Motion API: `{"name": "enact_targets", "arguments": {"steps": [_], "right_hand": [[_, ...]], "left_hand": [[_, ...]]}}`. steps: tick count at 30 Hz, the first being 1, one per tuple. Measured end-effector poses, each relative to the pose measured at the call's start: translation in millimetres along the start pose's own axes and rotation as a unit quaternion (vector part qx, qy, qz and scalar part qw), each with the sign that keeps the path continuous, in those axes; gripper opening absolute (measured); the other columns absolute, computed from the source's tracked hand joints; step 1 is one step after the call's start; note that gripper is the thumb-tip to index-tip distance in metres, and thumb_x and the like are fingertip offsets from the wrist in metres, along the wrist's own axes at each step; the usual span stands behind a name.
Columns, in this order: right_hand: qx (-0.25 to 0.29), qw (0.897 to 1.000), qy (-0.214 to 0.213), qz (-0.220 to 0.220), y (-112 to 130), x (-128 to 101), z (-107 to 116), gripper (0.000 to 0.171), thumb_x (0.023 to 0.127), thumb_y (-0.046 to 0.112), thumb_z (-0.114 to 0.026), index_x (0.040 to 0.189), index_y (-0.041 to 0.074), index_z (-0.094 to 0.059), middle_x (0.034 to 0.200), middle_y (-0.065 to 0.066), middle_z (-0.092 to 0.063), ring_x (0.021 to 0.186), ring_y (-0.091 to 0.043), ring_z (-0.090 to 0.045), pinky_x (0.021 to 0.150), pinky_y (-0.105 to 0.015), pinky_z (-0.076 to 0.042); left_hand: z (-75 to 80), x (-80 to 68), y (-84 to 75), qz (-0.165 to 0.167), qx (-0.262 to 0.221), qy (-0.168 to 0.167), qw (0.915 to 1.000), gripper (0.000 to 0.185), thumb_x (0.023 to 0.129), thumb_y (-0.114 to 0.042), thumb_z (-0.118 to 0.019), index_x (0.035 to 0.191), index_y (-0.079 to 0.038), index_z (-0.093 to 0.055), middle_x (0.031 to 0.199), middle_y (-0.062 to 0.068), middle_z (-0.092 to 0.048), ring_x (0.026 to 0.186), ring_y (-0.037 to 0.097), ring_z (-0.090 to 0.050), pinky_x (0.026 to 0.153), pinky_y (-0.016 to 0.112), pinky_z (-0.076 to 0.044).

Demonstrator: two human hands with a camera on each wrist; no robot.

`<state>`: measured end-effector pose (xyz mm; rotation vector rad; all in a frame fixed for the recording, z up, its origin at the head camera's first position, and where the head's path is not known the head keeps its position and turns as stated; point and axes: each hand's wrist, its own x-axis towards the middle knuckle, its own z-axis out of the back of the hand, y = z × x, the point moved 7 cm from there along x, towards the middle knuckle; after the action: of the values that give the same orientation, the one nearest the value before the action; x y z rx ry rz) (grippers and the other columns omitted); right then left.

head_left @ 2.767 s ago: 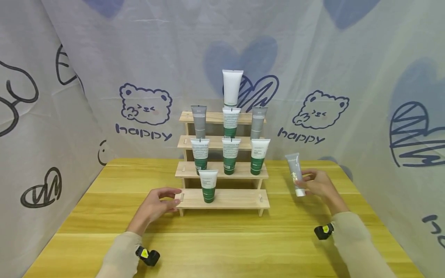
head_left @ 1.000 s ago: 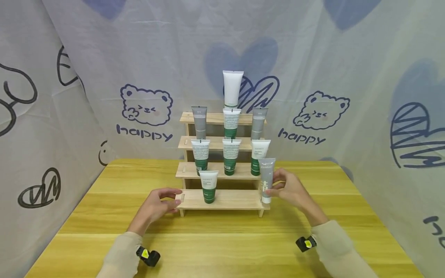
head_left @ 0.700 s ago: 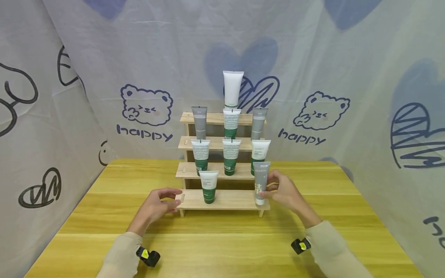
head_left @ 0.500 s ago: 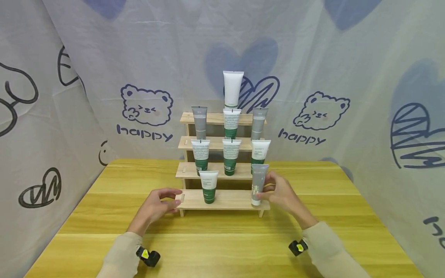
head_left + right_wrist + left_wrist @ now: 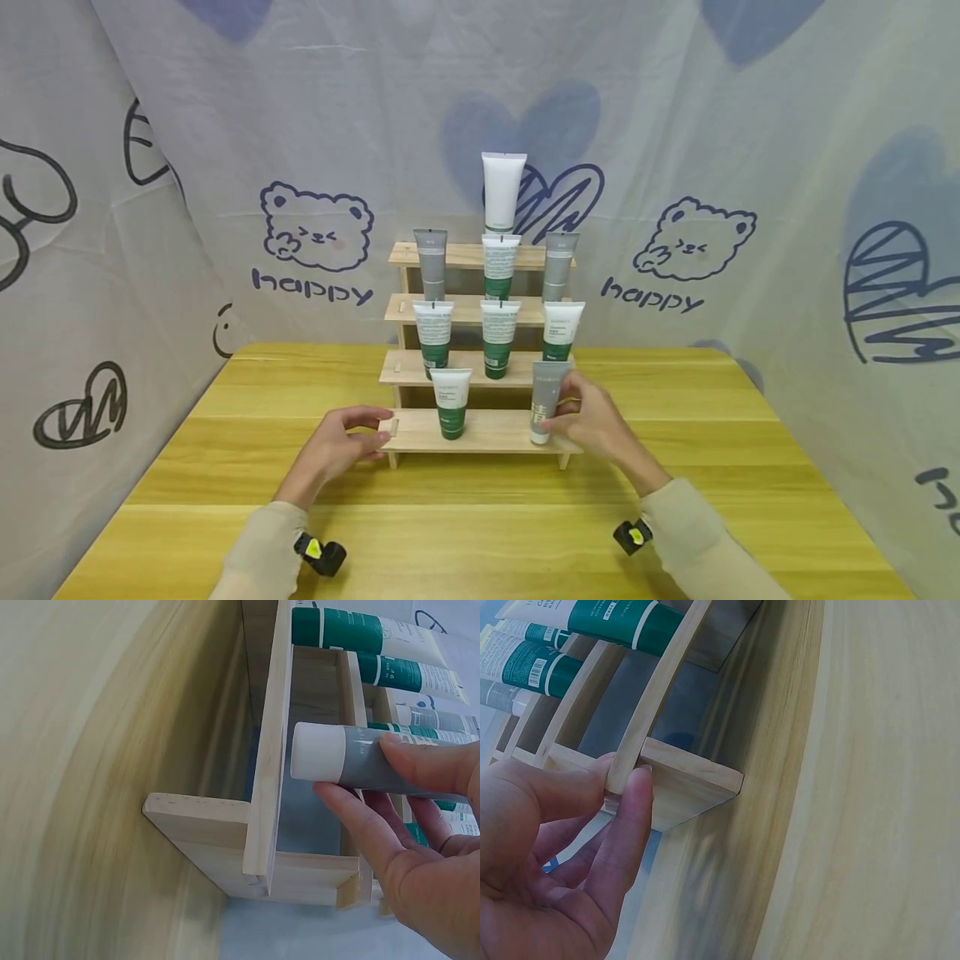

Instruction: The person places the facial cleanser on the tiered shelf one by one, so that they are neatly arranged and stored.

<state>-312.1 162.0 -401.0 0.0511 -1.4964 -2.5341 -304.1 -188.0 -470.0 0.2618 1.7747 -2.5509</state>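
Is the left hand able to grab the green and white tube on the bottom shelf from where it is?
Probably yes. The left hand grips the left end of the bottom shelf, and the green and white tube stands just to its right with only bare shelf between them. It would have to let go of the shelf first.

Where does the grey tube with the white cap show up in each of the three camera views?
Head: grey tube stands right of centre, cap down on the bottom step, held by the right hand.
Left wrist: not in it.
Right wrist: grey tube lies across the upper right, cap pointing left.
Shared landmark: the wooden stepped rack.
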Motion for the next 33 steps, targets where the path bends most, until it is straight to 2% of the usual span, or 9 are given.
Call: {"name": "enact_targets", "arguments": {"steps": [6, 17, 27, 33], "right_hand": [[-0.004, 1.0, 0.006, 0.006, 1.7, 0.1, -2.4, 0.046, 0.071, -0.004, -0.079, 0.108, 0.004, -0.053, 0.112, -0.016, -0.062, 0.094, -0.024, -0.067, 0.084, -0.034, -0.058], [0.004, 1.0, 0.014, 0.021, -2.2, 0.0, -2.7, 0.047, 0.071, -0.001, -0.08, 0.109, -0.001, -0.053, 0.108, -0.02, -0.065, 0.093, -0.026, -0.068, 0.083, -0.035, -0.058], [0.015, 1.0, 0.018, 0.02, -3.1, -0.9, -4.2, 0.043, 0.072, -0.001, -0.079, 0.107, -0.003, -0.055, 0.107, -0.02, -0.065, 0.092, -0.025, -0.067, 0.081, -0.033, -0.059], [0.002, 1.0, 0.022, 0.021, -5.3, -0.6, -5.4, 0.047, 0.073, 0.003, -0.08, 0.114, -0.002, -0.056, 0.109, -0.019, -0.065, 0.094, -0.025, -0.066, 0.083, -0.034, -0.058]], "left_hand": [[-1.0, -0.3, -1.0, 0.0, -0.005, 0.001, 1.0, 0.035, 0.087, -0.013, -0.07, 0.121, -0.014, -0.064, 0.124, 0.012, -0.059, 0.092, 0.017, -0.066, 0.078, 0.034, -0.06], [-2.6, -3.2, -7.0, -0.015, -0.011, 0.01, 0.9998, 0.038, 0.087, -0.014, -0.069, 0.124, -0.01, -0.061, 0.126, 0.016, -0.057, 0.094, 0.017, -0.066, 0.078, 0.033, -0.06], [-1.1, -1.6, -3.3, -0.013, -0.005, 0.008, 0.9999, 0.036, 0.087, -0.014, -0.069, 0.123, -0.012, -0.062, 0.125, 0.014, -0.058, 0.095, 0.018, -0.066, 0.078, 0.033, -0.06], [-0.3, -0.7, -0.4, -0.009, -0.003, 0.006, 0.9999, 0.036, 0.087, -0.014, -0.069, 0.123, -0.012, -0.062, 0.125, 0.013, -0.058, 0.096, 0.018, -0.065, 0.078, 0.032, -0.06]]}}
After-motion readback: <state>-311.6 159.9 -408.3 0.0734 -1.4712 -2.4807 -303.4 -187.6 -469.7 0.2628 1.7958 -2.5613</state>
